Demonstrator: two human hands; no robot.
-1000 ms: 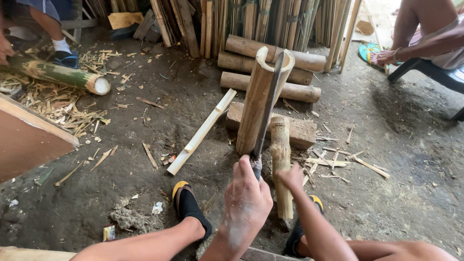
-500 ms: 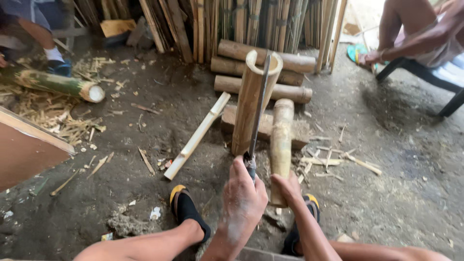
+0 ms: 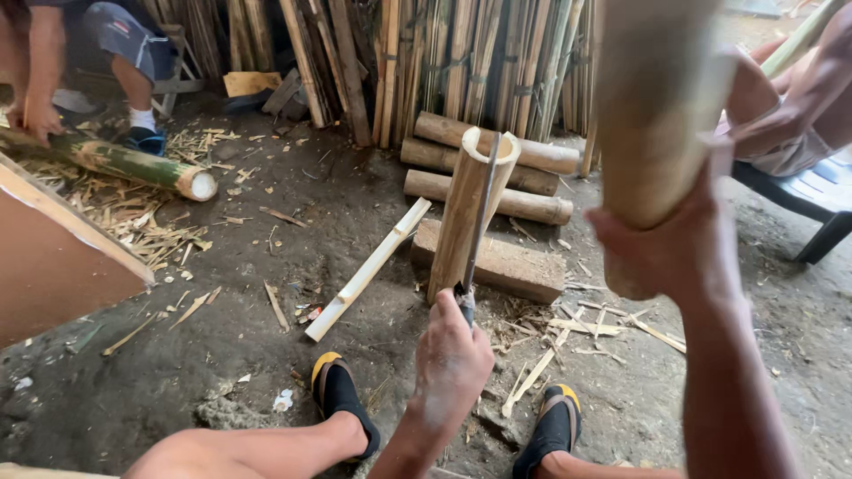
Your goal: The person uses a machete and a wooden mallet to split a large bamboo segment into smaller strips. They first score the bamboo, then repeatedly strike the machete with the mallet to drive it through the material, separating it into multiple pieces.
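My left hand point(image 3: 453, 359) is shut on the handle of a long knife point(image 3: 480, 222). Its blade runs up and rests across the open top of an upright bamboo section point(image 3: 466, 213), which leans against a wooden block point(image 3: 515, 264). My right hand point(image 3: 661, 248) is raised close to the camera, gripping a thick bamboo club point(image 3: 657, 98) held upright above the knife. My feet in black sandals with yellow edges point(image 3: 342, 399) sit on the dirt floor on either side.
A split bamboo slat point(image 3: 368, 269) lies left of the block. Cut bamboo logs point(image 3: 497, 168) are stacked behind, before leaning poles. Another person at far left holds a green bamboo pole point(image 3: 133, 164). Another person sits on a chair point(image 3: 821, 200) at right.
My right hand picked the bamboo club up from beside the block and lifted it high, close to the camera. The left hand stayed on the knife handle.
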